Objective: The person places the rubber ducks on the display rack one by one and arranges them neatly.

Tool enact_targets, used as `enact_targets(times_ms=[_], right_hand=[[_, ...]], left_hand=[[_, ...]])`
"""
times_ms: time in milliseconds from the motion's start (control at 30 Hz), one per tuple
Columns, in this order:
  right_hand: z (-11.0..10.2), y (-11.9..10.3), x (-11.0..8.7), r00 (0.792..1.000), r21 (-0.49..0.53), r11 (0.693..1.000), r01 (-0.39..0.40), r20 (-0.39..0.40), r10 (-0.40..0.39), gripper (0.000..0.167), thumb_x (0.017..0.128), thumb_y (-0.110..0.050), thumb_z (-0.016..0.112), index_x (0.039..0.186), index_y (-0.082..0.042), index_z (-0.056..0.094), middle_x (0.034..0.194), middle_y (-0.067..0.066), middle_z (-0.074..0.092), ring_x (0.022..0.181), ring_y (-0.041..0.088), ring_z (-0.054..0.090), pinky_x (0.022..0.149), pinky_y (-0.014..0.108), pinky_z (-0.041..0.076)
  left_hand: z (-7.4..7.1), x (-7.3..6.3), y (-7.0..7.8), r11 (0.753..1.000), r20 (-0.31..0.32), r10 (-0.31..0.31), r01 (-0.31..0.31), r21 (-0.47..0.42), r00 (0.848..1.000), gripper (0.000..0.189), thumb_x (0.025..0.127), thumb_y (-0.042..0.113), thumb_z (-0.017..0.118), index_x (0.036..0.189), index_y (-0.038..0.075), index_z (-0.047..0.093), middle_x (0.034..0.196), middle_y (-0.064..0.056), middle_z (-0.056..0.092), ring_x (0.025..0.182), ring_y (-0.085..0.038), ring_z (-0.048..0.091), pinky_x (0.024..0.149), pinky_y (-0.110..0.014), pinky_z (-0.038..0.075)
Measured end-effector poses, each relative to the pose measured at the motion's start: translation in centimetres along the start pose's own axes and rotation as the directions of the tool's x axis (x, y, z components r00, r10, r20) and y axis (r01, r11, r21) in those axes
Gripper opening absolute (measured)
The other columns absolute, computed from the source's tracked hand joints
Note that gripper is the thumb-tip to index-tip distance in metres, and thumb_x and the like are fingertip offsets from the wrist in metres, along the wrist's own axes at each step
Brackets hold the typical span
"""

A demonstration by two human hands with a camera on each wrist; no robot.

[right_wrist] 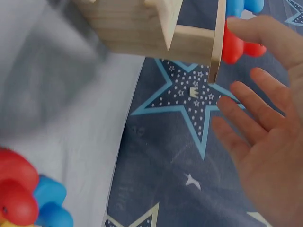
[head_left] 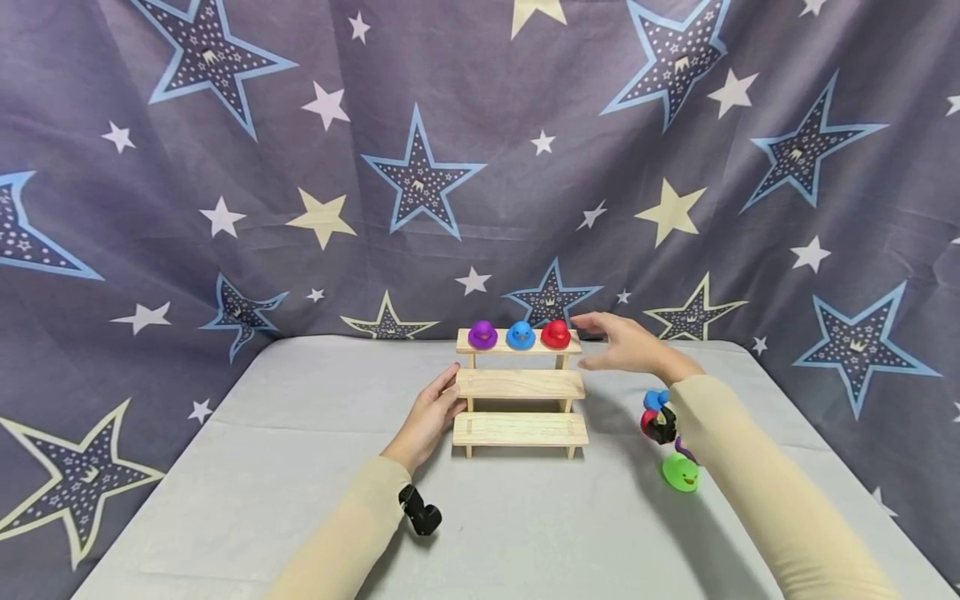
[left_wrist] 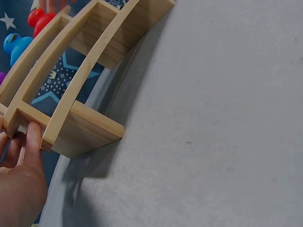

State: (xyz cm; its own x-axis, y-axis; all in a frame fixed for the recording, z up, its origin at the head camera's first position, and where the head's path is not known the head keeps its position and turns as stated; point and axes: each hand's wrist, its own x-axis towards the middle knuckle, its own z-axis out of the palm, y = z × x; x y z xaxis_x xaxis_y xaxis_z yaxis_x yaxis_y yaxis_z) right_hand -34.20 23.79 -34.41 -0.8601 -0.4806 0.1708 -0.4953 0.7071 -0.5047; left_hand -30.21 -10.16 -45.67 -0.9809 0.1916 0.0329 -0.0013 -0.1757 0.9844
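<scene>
A three-tier wooden display stand point(head_left: 521, 384) is on the table, with a purple rubber duck point(head_left: 482, 335), a blue duck point(head_left: 521, 336) and a red duck point(head_left: 557, 334) in a row along its top tier. My left hand point(head_left: 429, 417) holds the stand's left end at the middle tier, thumb and fingers about the wood in the left wrist view. To the right of the top tier, my right hand point(head_left: 617, 342) is spread with nothing in it. Its fingertips are close to the red duck, and the thumb point(right_wrist: 251, 29) overlaps that duck in the right wrist view.
On the table at right, partly hidden by the right sleeve, are a green duck point(head_left: 681, 472), another blue duck point(head_left: 655, 400) and another red duck point(right_wrist: 18, 187). A black wrist camera point(head_left: 421, 510) hangs at the left cuff. A star-patterned curtain point(head_left: 420, 250) stands behind the table.
</scene>
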Motion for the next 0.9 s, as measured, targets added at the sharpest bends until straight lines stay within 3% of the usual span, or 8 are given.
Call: enact_targets(times_ms=[500,900], right_hand=[[-1.4,2.2,-3.4,0.995,0.007,0.997,-0.082,0.051,0.082,0.066,0.088,-0.030,0.078,0.142,-0.002,0.052,0.140,0.018,0.055,0.127,0.039,0.051,0.106,0.060,0.046],[-1.0,5.4,-5.4,0.991,-0.028,0.993,-0.116,0.069,0.117,0.049,0.092,-0.024,0.073,0.134,-0.001,0.062,0.131,0.020,0.062,0.120,0.042,0.056,0.103,0.061,0.047]], left_hand=[[-0.1,0.2,-0.1,1.000,-0.001,-0.002,0.002,-0.001,1.000,0.052,0.108,0.006,0.038,0.158,0.003,0.024,0.157,-0.021,0.028,0.142,-0.035,0.035,0.117,-0.039,0.038],[0.0,0.1,-0.1,1.000,-0.004,0.000,0.000,-0.013,1.000,0.052,0.108,0.007,0.038,0.158,0.003,0.024,0.157,-0.021,0.029,0.143,-0.034,0.034,0.116,-0.038,0.038]])
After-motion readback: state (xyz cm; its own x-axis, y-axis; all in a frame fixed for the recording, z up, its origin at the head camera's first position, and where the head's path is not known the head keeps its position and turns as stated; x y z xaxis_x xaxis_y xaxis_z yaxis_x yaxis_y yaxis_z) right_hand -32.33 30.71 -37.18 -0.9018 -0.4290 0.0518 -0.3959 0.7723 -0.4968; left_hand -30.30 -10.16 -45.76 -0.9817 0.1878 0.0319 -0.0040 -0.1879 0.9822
